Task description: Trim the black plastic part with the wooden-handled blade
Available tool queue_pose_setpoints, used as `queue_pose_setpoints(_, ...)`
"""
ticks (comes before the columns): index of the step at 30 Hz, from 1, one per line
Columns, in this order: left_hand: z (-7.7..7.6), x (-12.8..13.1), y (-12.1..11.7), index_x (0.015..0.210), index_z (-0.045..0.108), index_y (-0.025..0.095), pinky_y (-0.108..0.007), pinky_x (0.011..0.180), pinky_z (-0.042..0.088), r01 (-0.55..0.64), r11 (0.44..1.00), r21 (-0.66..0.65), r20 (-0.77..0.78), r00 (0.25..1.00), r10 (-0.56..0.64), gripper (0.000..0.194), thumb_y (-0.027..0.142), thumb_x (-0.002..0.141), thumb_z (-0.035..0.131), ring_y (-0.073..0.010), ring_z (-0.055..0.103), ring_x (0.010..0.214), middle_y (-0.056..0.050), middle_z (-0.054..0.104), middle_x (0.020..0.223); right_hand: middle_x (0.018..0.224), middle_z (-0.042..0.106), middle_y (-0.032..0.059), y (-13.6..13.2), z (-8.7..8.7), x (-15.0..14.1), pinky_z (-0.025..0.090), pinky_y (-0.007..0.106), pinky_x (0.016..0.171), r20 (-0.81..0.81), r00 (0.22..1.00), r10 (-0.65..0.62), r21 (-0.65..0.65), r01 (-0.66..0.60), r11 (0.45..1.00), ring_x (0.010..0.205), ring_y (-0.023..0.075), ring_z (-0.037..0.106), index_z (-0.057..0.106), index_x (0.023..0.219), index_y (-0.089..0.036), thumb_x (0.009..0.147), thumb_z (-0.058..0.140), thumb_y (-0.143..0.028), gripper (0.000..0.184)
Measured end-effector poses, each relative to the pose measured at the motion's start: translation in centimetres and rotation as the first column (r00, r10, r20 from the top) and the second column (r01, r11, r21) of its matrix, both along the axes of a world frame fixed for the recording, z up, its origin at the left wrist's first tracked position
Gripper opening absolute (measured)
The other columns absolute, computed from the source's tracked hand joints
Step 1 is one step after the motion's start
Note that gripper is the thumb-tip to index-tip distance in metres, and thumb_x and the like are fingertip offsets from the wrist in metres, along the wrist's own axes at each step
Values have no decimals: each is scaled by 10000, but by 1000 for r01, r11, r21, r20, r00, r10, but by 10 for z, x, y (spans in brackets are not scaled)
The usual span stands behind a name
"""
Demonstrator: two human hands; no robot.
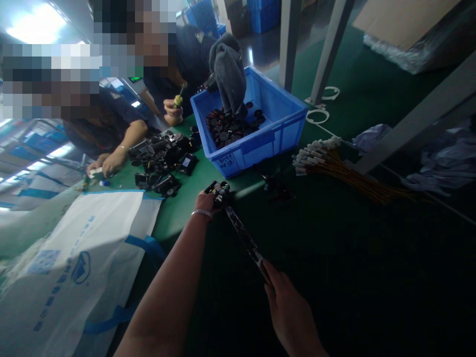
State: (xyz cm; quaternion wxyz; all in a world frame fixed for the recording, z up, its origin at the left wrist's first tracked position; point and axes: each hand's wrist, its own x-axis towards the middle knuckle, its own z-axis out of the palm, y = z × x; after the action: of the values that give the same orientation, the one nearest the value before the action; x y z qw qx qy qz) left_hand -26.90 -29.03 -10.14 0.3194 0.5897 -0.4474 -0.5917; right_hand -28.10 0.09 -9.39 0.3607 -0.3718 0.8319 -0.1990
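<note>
My left hand (205, 202) is closed around a small black plastic assembly (220, 191) with a yellow wire showing on it. In my right hand (288, 300) is one end of a long, narrow, flat bar (243, 232), dark with pale worn patches; I cannot make out its kind. The bar's far end meets or lies just below the black assembly; I cannot tell whether they touch. Right of my left hand, a dark part with wires (277, 188) lies on the green table (353, 277), hard to make out in the shadow.
Ahead stands a blue bin (256, 144) holding black round parts and a grey cloth (228, 74). Black assemblies (163, 153) are piled left of it. A white bag (92, 258) lies left, a cable bundle (334, 166) right, by metal posts (290, 44). Two people work opposite.
</note>
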Motion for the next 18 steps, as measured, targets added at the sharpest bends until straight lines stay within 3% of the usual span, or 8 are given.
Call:
queue_pose_setpoints(5,2,-4,14,1022,475,168,-292,573,504,-14,1000,14,-114,993,16,374,84,658,488,-144,573,564,-6,551,689,982,489,38,-2,0,1,474,241,587,-87,993,75,56,-70,996,717,148,551,290,1309,-263,896,417,-117,455)
queue_pose_setpoints(9,10,-5,22,1076,423,169,-293,585,504,6,998,69,-218,976,9,404,122,676,452,-152,584,578,-20,567,723,951,495,62,1,0,0,478,246,576,-205,967,149,102,-131,986,712,157,535,287,1314,-184,891,391,-81,447)
queue_pose_setpoints(13,16,-3,27,1110,388,192,-278,604,499,-19,996,91,-250,967,41,394,153,723,448,-140,588,611,-19,569,760,982,471,109,4,5,-8,470,310,648,-431,870,239,200,-166,966,793,209,502,311,1309,-163,803,379,36,548)
queue_pose_setpoints(18,14,-3,39,1116,382,201,-272,553,498,-105,989,100,-209,970,124,364,190,757,443,-138,581,597,-16,547,790,854,459,92,6,14,-21,440,292,563,-532,793,298,271,-174,947,677,193,479,378,1275,-176,848,438,-69,444)
